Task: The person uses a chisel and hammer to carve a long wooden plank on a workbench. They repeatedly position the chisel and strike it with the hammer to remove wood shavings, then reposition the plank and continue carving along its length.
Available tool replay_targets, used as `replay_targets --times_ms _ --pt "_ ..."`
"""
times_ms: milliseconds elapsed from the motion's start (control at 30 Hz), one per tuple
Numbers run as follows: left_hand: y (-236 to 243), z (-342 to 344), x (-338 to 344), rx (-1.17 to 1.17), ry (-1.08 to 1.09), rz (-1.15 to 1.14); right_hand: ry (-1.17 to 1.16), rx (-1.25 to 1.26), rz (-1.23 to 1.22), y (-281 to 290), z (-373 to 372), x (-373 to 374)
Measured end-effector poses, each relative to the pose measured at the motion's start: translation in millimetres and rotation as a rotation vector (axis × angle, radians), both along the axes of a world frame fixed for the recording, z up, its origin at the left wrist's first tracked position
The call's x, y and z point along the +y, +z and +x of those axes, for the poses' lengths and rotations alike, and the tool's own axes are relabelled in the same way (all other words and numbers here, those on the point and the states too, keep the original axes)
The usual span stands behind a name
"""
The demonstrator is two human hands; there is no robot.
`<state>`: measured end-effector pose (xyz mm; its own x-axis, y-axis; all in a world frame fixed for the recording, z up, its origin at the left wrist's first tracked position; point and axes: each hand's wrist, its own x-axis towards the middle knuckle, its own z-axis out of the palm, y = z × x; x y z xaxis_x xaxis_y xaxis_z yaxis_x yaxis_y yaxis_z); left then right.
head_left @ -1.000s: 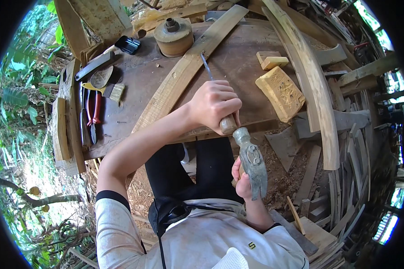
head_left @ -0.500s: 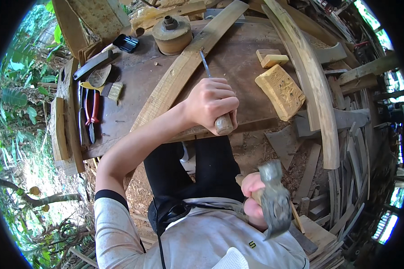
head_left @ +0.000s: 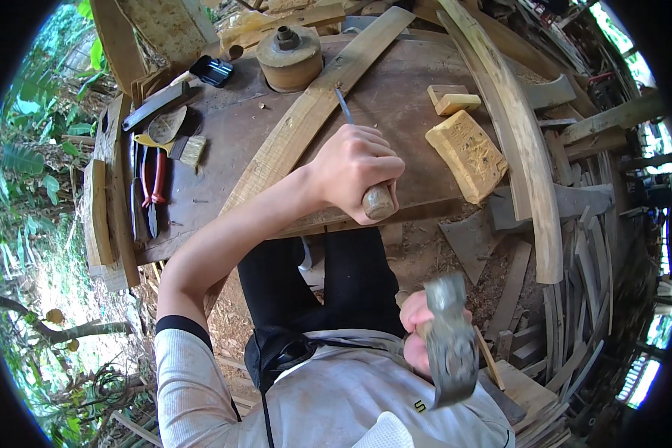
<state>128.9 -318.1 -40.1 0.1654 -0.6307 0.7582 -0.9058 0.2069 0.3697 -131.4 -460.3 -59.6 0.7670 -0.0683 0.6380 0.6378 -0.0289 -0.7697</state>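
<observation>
My left hand is closed around the wooden handle of a chisel. Its thin metal blade slants away from me, with the tip at the right edge of a long wooden plank, near a small dark notch. The plank lies diagonally across the brown worktable. Lower down, close to my body, my right hand grips a claw hammer by its handle. The hammer's grey metal head is raised toward the camera, slightly blurred, and hides part of that hand.
A round wooden block with a metal nut stands behind the plank. Red-handled pliers, a paintbrush and a black tray lie left. Yellowish wood blocks and a long curved timber lie right.
The chisel and my left hand have shifted slightly right, its tip a little toward me along the plank's edge. The hammer head has tilted and moved slightly; both grips stay the same.
</observation>
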Motion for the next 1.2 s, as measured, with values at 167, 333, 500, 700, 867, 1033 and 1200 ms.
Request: replay_targets --times_ms 167,333,500,700,867,1033,1200 --pt "3 6 8 0.023 -0.025 0.067 -0.016 -0.167 0.012 5 13 10" --pt "11 11 12 0.062 -0.06 0.116 -0.12 0.219 -0.077 19 0 5" --pt "17 13 14 0.089 -0.06 0.125 -0.145 0.032 0.139 7 6 9" --pt "17 14 21 0.123 -0.045 -0.027 -0.214 0.035 -0.227 46 24 13" --pt "16 14 22 0.108 -0.032 -0.05 -0.161 -0.144 -0.383 55 44 17" --pt "18 20 25 0.133 -0.098 -0.084 -0.214 0.183 -0.518 59 52 30" --pt "13 14 27 0.108 -0.017 -0.106 -0.185 0.049 -0.46 69 43 44"
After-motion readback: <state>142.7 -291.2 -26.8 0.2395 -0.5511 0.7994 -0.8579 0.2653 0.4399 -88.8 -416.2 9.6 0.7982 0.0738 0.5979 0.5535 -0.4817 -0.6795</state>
